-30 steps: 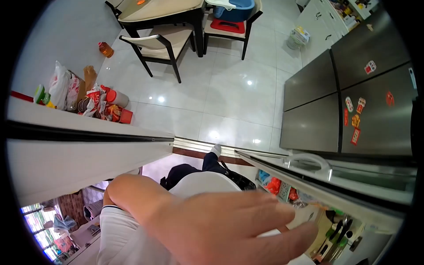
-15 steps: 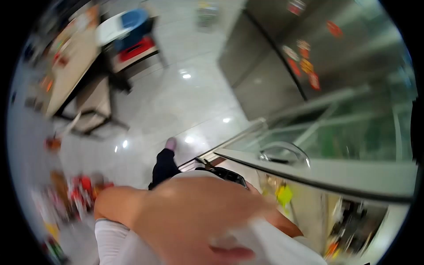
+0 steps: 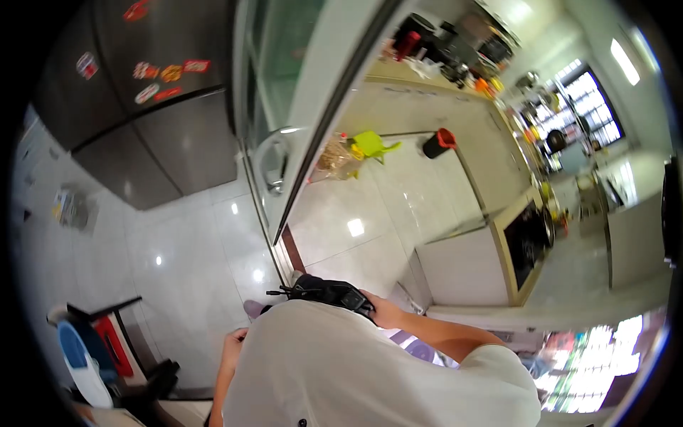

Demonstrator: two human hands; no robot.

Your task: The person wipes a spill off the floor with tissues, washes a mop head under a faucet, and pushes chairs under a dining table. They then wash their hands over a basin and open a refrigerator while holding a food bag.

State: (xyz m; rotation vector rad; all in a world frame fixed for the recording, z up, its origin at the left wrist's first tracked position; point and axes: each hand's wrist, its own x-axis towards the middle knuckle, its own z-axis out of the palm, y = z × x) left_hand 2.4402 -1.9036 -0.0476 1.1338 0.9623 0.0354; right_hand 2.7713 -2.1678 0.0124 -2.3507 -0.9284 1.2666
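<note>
Both hands down near the glass door's [image 3: 313,92] near end: right hand [image 3: 385,311] against black bag [image 3: 334,294], left hand [image 3: 231,347] beside shirt [image 3: 334,363], can't tell either grip.

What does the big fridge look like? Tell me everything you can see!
The fridge is dark grey and softly shiny, like metal. Thin dark gaps split its front into door panels, all looking shut. Small stickers or magnets, mostly red, are on it. It stands on the pale, shiny tiled floor, close to the glass door.
</note>
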